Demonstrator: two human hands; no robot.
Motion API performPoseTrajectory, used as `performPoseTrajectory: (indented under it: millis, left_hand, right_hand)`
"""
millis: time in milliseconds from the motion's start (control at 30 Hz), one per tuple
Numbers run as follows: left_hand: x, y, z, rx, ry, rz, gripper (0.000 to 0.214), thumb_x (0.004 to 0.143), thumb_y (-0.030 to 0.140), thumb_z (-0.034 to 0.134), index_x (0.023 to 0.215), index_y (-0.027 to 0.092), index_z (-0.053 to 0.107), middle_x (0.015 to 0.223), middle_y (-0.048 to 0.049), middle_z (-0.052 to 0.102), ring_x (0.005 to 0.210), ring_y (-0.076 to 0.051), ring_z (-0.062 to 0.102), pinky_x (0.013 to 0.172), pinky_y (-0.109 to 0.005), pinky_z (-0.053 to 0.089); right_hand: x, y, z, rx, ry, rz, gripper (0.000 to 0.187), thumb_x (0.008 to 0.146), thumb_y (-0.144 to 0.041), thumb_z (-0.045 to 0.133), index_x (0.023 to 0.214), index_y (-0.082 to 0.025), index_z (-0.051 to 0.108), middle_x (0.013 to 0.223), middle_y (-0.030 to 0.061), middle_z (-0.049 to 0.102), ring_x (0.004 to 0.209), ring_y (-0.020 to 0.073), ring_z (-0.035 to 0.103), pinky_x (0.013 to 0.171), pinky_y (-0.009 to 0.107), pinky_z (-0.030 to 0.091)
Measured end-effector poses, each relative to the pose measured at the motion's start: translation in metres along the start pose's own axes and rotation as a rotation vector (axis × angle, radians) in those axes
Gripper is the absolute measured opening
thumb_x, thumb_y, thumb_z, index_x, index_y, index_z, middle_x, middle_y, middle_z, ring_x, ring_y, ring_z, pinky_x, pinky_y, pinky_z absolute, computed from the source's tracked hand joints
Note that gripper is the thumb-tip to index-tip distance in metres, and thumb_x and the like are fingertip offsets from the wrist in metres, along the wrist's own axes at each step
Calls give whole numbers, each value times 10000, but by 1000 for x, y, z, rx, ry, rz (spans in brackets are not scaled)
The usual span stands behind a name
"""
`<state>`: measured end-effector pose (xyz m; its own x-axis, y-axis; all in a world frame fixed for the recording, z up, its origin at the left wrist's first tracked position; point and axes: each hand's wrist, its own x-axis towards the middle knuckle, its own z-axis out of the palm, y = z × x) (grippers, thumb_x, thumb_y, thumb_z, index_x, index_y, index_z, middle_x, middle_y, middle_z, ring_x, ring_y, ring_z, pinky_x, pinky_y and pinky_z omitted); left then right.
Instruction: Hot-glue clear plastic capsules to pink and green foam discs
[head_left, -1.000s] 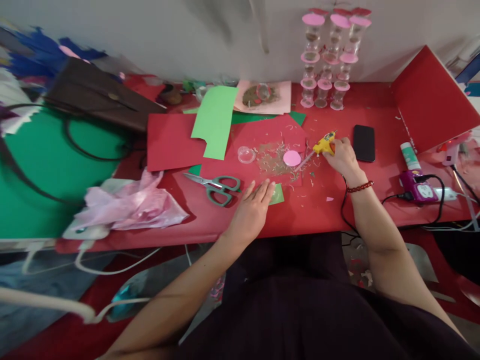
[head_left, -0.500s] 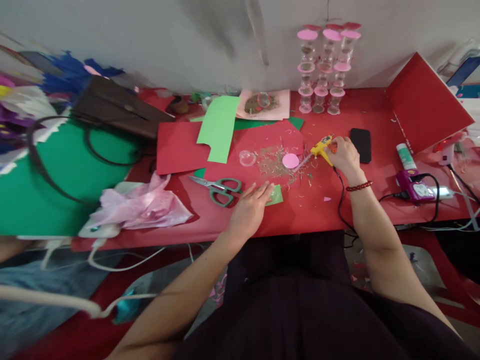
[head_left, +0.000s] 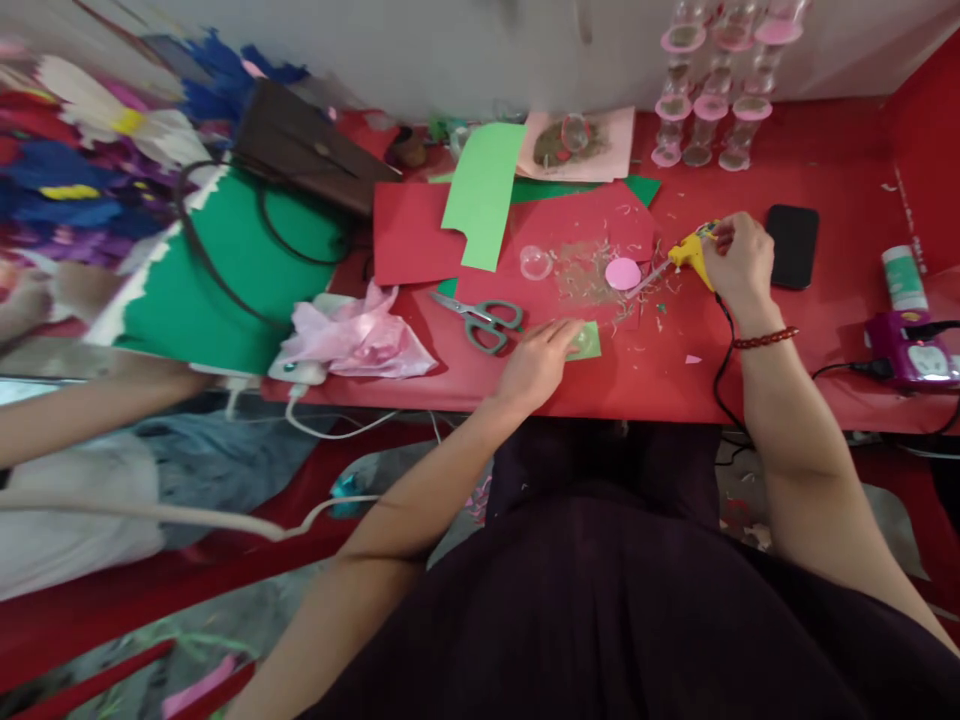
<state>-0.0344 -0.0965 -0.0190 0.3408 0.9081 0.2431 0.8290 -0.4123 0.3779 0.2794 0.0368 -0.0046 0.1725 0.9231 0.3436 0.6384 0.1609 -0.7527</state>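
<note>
My left hand (head_left: pixel 541 362) lies with its fingers stretched out over the left part of a small light green paper square (head_left: pixel 589 342). Something clear seems to sit on that square, partly under the fingertips. At the back end of a yellow glue gun (head_left: pixel 694 262), my right hand (head_left: pixel 741 262) is closed on it. A clear glue stick (head_left: pixel 649 279) lies by the gun's front, close to a pink paper disc (head_left: pixel 623 274). Left of the disc sits a clear plastic cup (head_left: pixel 535 263). Grey-handled scissors (head_left: pixel 487 322) rest just beyond my left hand.
Paper scraps (head_left: pixel 585 275) litter the red table (head_left: pixel 660 385). A black phone (head_left: pixel 793 245) and a purple power adapter (head_left: pixel 911 350) are at right. Stacked clear cups with pink discs (head_left: pixel 709 105) stand behind. A pink plastic bag (head_left: pixel 360 335) is at left, near another person's arm (head_left: pixel 97 410).
The view has turned left and down, so the table's things appear shifted right and upward. My left fingers are closer together; both hands stay at the same things.
</note>
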Motion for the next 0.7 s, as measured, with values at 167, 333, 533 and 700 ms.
performPoseTrajectory:
  millis: [167,333,533,700]
  left_hand:
    - [1,-3,-13,-370,247,-194,348,992,245,641,1334,197,688,1328,-134,774,1255,-247,726,1126,-446,558]
    - [37,2,-24,-1441,273,-473,232,933,194,669,1155,235,724,1176,-81,810,1140,-231,762,1055,-417,585]
    - [106,35,-33,-1966,131,-628,438,888,6,516,1222,219,702,959,-60,804,865,-193,764,1016,-443,602]
    - [140,57,-24,-2011,68,-779,220,997,91,467,991,134,683,742,-64,725,729,-169,730,861,-345,630]
  right_hand:
    - [2,-4,1,68,25,-43,131,901,-331,662,852,-293,547,858,50,678,959,260,598,889,447,485]
    - [-9,-23,7,129,76,-99,213,914,-305,647,726,-230,579,651,-8,581,655,164,540,690,349,460]
    - [-30,-38,14,419,-65,-380,94,905,-282,702,974,-228,735,978,51,713,835,184,659,770,360,566]
    - [-33,-38,15,298,70,-538,395,903,-334,787,1291,-302,720,1291,106,691,1218,287,661,1042,494,577]
